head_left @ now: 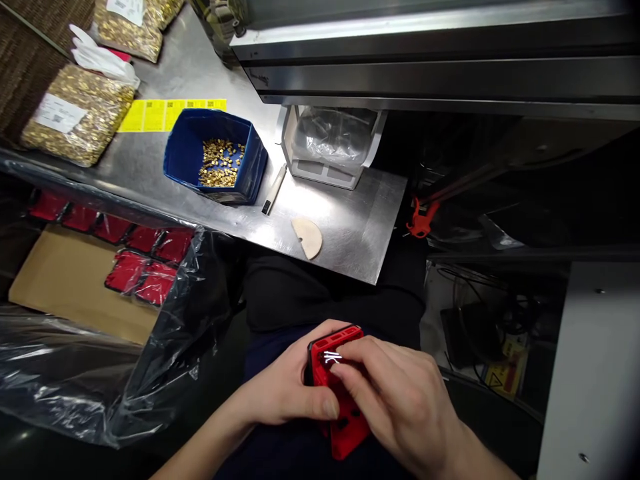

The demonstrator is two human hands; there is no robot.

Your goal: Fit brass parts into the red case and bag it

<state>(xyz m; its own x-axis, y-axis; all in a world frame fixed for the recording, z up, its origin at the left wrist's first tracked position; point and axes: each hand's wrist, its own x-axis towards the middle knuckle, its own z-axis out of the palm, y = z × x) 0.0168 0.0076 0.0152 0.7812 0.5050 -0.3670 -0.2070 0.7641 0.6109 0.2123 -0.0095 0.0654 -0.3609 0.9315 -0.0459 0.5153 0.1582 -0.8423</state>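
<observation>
Over my lap, my left hand [295, 383] is wrapped round a red plastic part with a black edge [350, 433], its thumb lying across the front. The part is tilted, and its lower end has dark slots. My right hand [400, 387] reaches in from the right with thumb and forefinger closed in a pinch at the part's upper end. Small shiny metal pins [331, 358] show at those fingertips, against the red plastic. Whether they are loose or seated in the part I cannot tell. The other right fingers are curled and partly hidden.
On the steel table [370, 220] are a blue bin [257, 160] of small brass pieces, a pale-handled tool [275, 190], a half-round disc [311, 239], a grey tray [325, 173] and bags of brass parts [95, 100]. A plastic-lined box [75, 287] with red parts stands left.
</observation>
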